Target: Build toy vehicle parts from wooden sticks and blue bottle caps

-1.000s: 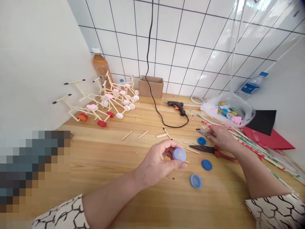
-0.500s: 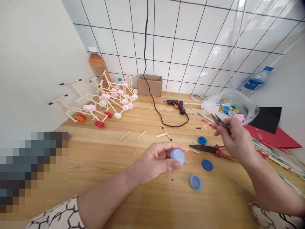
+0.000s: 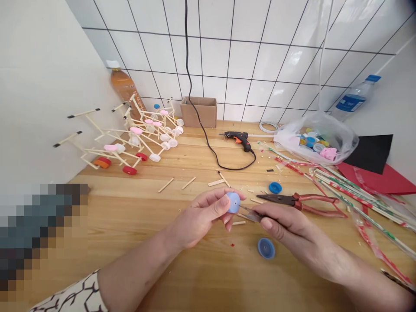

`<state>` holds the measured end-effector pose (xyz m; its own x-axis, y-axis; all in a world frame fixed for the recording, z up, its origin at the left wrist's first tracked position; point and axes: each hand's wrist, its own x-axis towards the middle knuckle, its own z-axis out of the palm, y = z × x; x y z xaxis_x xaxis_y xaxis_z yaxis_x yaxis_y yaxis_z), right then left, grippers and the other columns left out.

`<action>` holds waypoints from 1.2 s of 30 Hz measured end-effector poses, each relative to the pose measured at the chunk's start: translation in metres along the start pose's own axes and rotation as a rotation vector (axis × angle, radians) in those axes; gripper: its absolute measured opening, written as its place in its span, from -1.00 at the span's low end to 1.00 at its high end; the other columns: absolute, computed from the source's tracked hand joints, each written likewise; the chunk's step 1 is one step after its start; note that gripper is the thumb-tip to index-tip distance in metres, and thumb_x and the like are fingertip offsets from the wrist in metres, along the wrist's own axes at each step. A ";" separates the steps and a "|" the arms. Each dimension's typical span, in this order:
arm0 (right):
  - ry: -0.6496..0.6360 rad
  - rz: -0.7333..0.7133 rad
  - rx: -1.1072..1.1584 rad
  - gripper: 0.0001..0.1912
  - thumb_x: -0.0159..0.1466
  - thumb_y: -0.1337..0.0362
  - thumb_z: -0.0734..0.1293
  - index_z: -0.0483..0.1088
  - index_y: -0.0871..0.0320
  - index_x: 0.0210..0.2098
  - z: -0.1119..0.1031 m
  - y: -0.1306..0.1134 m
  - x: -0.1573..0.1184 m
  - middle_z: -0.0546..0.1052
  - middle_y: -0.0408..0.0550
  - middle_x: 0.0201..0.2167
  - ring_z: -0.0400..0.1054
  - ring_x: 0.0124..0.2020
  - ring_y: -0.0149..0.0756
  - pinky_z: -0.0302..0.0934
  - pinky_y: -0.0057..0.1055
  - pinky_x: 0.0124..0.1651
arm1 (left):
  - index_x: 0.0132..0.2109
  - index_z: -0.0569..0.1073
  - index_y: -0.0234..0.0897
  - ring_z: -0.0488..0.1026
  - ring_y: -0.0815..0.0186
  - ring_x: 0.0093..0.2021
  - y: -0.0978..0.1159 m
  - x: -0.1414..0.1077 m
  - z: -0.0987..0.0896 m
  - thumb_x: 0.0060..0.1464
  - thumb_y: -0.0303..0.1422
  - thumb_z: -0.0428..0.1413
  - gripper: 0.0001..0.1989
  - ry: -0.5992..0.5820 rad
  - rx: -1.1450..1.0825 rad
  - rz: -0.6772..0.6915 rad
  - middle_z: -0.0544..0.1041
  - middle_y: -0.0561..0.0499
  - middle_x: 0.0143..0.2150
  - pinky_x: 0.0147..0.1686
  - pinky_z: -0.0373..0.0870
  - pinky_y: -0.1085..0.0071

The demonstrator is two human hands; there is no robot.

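Observation:
My left hand [image 3: 199,219] is shut on a light blue plastic bottle cap [image 3: 233,202], held between thumb and fingers. My right hand [image 3: 286,225] grips small pointed metal scissors [image 3: 251,214], whose tips reach close to the cap. Just beyond the hands lie long-nose pliers with red handles [image 3: 300,200]. A blue bottle cap [image 3: 266,248] rests on the wooden table [image 3: 130,229] below my right hand, and a darker blue cap [image 3: 275,187] lies farther off. Whether the tips touch the cap is hard to tell.
A black glue gun [image 3: 238,138] with its cord lies at the back. Stick-and-cap wheeled models [image 3: 130,141] stand at back left. A plastic bag of caps [image 3: 315,138], a cardboard box [image 3: 198,112], red and black sheets [image 3: 373,169] and striped sticks [image 3: 357,199] surround the table.
My right hand has come down and left from above the pliers, bringing the scissors beside the cap. The left hand still holds the cap. The view has tilted slightly.

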<state>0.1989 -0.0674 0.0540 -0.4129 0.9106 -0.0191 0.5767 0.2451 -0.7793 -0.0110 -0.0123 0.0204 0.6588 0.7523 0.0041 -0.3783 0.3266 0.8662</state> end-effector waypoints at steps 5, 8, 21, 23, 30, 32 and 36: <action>0.086 -0.005 -0.081 -0.73 0.35 0.18 0.13 0.41 0.10 -0.33 -0.002 0.002 0.004 0.46 -0.12 -0.45 0.38 -0.20 -0.28 0.29 -0.45 -0.25 | -0.13 0.51 -0.32 0.22 0.44 -0.48 -0.001 0.001 -0.001 0.04 -0.14 0.15 -0.65 0.037 -0.003 -0.024 0.29 0.05 -0.45 -0.45 0.30 0.42; 0.126 -0.019 -0.106 -0.71 0.35 0.19 0.13 0.40 0.11 -0.39 -0.004 0.000 0.005 0.46 -0.12 -0.48 0.39 -0.26 -0.29 0.30 -0.45 -0.28 | -0.14 0.52 -0.32 0.23 0.44 -0.48 -0.001 0.001 0.000 0.02 -0.15 0.16 -0.66 0.059 -0.008 -0.043 0.30 0.06 -0.45 -0.46 0.29 0.43; 0.232 -0.199 -0.318 -0.76 0.34 0.29 0.15 0.42 0.17 -0.33 0.004 -0.004 0.006 0.44 -0.08 -0.50 0.31 -0.49 -0.37 0.19 -0.45 -0.44 | -0.13 0.54 -0.27 0.29 0.45 -0.46 -0.003 0.001 0.001 -0.01 -0.24 0.21 -0.71 0.052 -0.121 -0.095 0.37 0.05 -0.41 -0.38 0.37 0.40; 0.270 -0.246 -0.404 -0.80 0.33 0.33 0.16 0.41 0.19 -0.29 0.006 -0.002 0.005 0.42 -0.07 -0.50 0.29 -0.48 -0.35 0.16 -0.43 -0.44 | -0.13 0.54 -0.27 0.30 0.45 -0.45 -0.003 0.001 0.002 -0.02 -0.25 0.22 -0.71 0.048 -0.133 -0.102 0.38 0.05 -0.41 -0.37 0.39 0.39; 0.351 -0.345 -0.592 -0.83 0.30 0.38 0.18 0.40 0.20 -0.30 0.011 0.001 0.003 0.47 0.00 -0.43 0.33 -0.43 -0.31 0.18 -0.41 -0.43 | -0.17 0.54 -0.28 0.33 0.46 -0.46 -0.002 0.000 0.001 -0.08 -0.29 0.27 -0.71 0.045 -0.131 -0.125 0.41 0.05 -0.41 -0.38 0.41 0.40; 0.362 -0.353 -0.631 -0.82 0.30 0.38 0.18 0.41 0.21 -0.31 0.011 0.000 0.004 0.48 0.01 -0.43 0.34 -0.44 -0.30 0.19 -0.40 -0.44 | -0.17 0.53 -0.28 0.33 0.46 -0.46 -0.002 0.000 0.001 -0.09 -0.29 0.28 -0.71 0.041 -0.124 -0.130 0.41 0.06 -0.42 -0.37 0.42 0.39; 0.379 -0.380 -0.708 -0.80 0.29 0.39 0.18 0.42 0.24 -0.35 0.011 -0.002 0.004 0.49 0.04 -0.45 0.36 -0.44 -0.27 0.21 -0.38 -0.45 | -0.19 0.53 -0.29 0.33 0.46 -0.47 -0.002 0.000 0.002 -0.10 -0.29 0.28 -0.71 0.048 -0.096 -0.129 0.41 0.06 -0.43 -0.38 0.43 0.39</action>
<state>0.1886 -0.0675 0.0485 -0.4767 0.7438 0.4685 0.8004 0.5877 -0.1186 -0.0091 -0.0139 0.0191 0.6751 0.7262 -0.1302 -0.3542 0.4738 0.8062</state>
